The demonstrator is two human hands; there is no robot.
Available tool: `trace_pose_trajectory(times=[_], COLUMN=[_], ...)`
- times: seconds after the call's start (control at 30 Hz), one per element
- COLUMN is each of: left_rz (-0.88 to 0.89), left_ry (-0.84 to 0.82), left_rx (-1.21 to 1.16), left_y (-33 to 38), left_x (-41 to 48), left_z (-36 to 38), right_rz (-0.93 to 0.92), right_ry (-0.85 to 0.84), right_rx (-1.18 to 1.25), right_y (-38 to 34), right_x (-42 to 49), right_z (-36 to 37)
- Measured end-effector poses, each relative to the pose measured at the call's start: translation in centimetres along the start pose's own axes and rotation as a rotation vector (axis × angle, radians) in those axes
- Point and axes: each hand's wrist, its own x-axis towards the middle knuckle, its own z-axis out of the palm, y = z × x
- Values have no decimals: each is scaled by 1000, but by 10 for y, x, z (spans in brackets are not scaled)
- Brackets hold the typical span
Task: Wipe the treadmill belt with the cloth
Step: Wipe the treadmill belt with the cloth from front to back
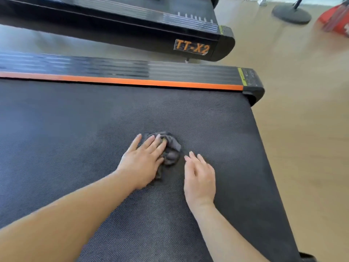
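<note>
A crumpled dark grey cloth point(172, 149) lies on the textured black treadmill belt point(79, 133), near the belt's rear end. My left hand point(142, 160) presses flat on the cloth's left part with straight fingers. Just right of the cloth, my right hand point(200, 175) rests flat on the belt, fingers straight, its fingertips beside the cloth's lower edge.
An orange stripe and ribbed black side rail point(132, 72) border the belt's far side. A second treadmill marked TT-X2 point(191, 47) stands beyond it. Wooden floor point(302, 110) lies to the right, with a round black stand base point(291, 14) and a red object point(338, 19).
</note>
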Motion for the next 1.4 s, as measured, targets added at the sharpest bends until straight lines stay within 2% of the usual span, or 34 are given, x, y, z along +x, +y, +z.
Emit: trace_pose_trajectory(times=[0.07, 0.1, 0.17, 0.23, 0.27, 0.37, 0.4, 0.5, 0.57, 0.63, 0.83, 0.9, 0.97, 1.07, 1.17, 1.23, 1.4], left_rz=[-245, -256, -37, 264, 354, 428, 382, -33, -226, -301, -463, -515, -625, -886, -1183, -1316, -1470], left_ry=[-28, -18, -88, -235, -307, -457, -431, -267, -184, -113, 116, 217, 326, 542, 770, 823, 904], left_rx=[-101, -178, -233, -243, -267, -342, -397, -736, -877, -942, -1185, -1246, -1352, -1582, -1566, -1557, -1600], left_y=[33, 56, 106, 144, 155, 161, 159, 149, 141, 135, 131, 130, 134, 142, 140, 141, 157], left_x=[22, 22, -7, -52, -71, -105, -112, -135, -151, -168, -231, -261, -294, -351, -404, -443, -530], left_z=[-6, -9, -4, -10, -17, -71, -96, -196, -259, -318, -465, -500, -529, -563, -577, -579, -576], right_rz=[223, 293, 336, 371, 404, 478, 488, 461, 443, 442, 490, 433, 347, 216, 86, -10, -351], right_ry=[-23, 23, 64, 1, -60, -265, -327, -491, -592, -675, -813, -885, -974, -1087, -1236, -1337, -1509], right_rx=[327, 391, 313, 219, 209, 164, 128, -41, -109, -102, 342, 365, 315, 238, 124, 30, -241], right_y=[-10, -13, -17, -24, -31, -64, -77, -128, -173, -226, -366, -398, -428, -462, -495, -513, -545], right_x=[7, 11, 11, 4, -1, -23, -29, -49, -61, -75, -117, -132, -150, -192, -242, -278, -348], right_z=[-36, -56, -96, -129, -143, -181, -192, -226, -250, -274, -343, -360, -373, -379, -371, -363, -341])
